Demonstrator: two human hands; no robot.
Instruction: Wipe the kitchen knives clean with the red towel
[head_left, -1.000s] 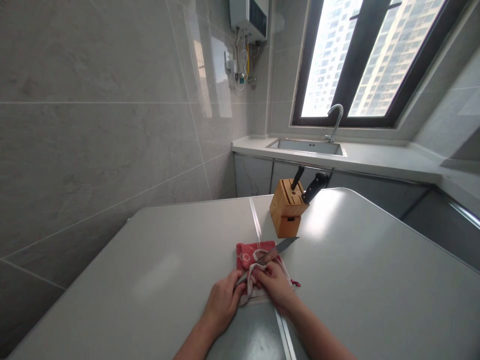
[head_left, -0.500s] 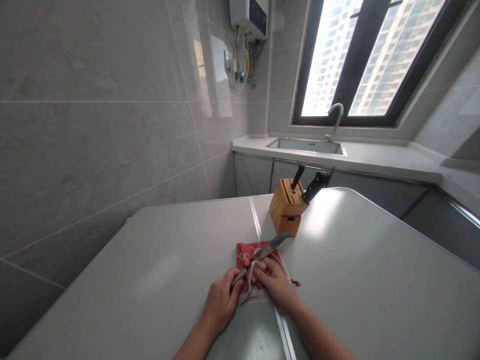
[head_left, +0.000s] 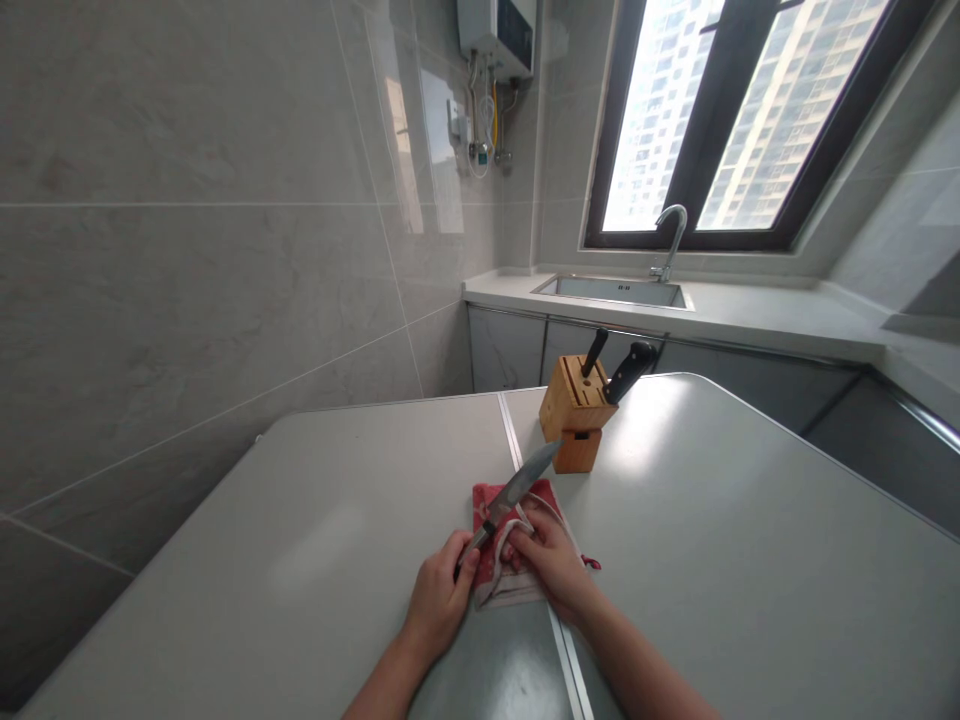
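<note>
My left hand (head_left: 441, 592) is closed round the handle of a kitchen knife (head_left: 521, 483). The blade slants up and to the right, above a red and white cloth (head_left: 487, 500) on the table, and its tip lies in front of the knife block. My right hand (head_left: 553, 565) grips a gathered fold of the cloth, with the fingers partly hidden in it. Behind the cloth stands a wooden knife block (head_left: 574, 400) holding two black-handled tools, a slim handle (head_left: 595, 352) and a broader knife handle (head_left: 630, 372).
The light table (head_left: 360, 480) has a metal seam (head_left: 510, 430) down its middle. Beyond its far edge are a white counter (head_left: 765, 315), a sink (head_left: 615, 290) and a tap (head_left: 675, 240). A tiled wall (head_left: 225, 280) rises on the left.
My left hand has shifted slightly left, drawing the knife back and raising its blade clear of the cloth fold. My right hand and the cloth have barely moved.
</note>
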